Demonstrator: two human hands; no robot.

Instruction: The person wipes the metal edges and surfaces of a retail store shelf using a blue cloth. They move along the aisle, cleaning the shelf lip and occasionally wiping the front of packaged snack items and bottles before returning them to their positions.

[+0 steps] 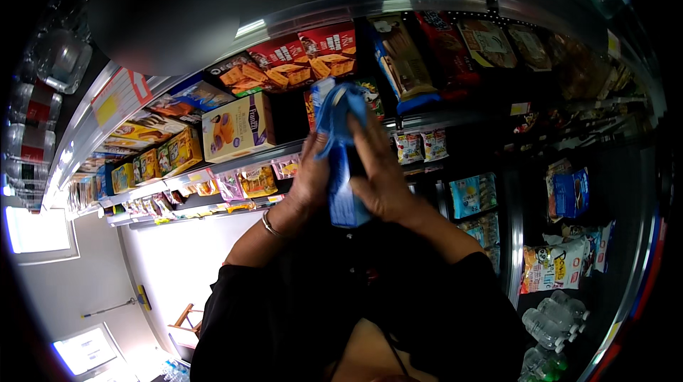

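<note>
A long blue box (342,190), blurred by motion, stands between my two hands in front of my chest. My left hand (309,176), with a bracelet at the wrist, grips the box's left side. A blue cloth (344,110) is bunched over the upper end of the box. My right hand (378,176) has its fingers on the cloth and its thumb by the box's right side. Just behind them, red cracker boxes (328,51) line the shelf, and a cream-coloured cookie box (237,127) is to the left.
Shelf edges (299,148) curve past both hands. Snack packets hang or lie below, including small bags (421,146). To the right are a large white snack bag (555,264) and clear plastic bottles (552,323). Bottled drinks (34,131) stand at far left. A wooden chair (187,323) is at lower left.
</note>
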